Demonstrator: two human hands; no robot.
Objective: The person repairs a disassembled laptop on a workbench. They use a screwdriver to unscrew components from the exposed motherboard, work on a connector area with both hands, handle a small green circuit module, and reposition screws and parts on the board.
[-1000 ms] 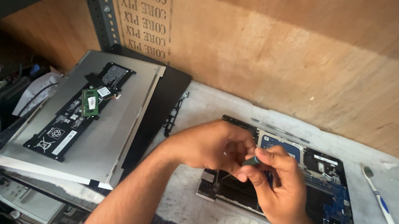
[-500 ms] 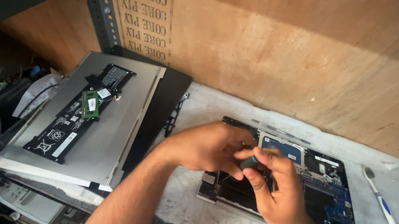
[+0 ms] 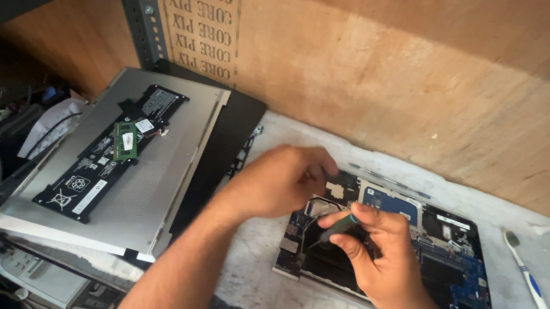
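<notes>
The right hand pinches a screwdriver between thumb and forefinger, tip down on the open laptop at its left end. The left hand curls over the same spot; whether its fingers hold anything I cannot tell. Best keep the driver upright and the board steadied. Counted: one laptop, one battery left of it, one toothbrush right of it.

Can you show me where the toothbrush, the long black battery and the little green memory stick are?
toothbrush [image 3: 535,291]: head view, middle of its handle.
black battery [image 3: 106,156]: head view, middle of its casing.
green memory stick [image 3: 125,141]: head view, its centre.
</notes>
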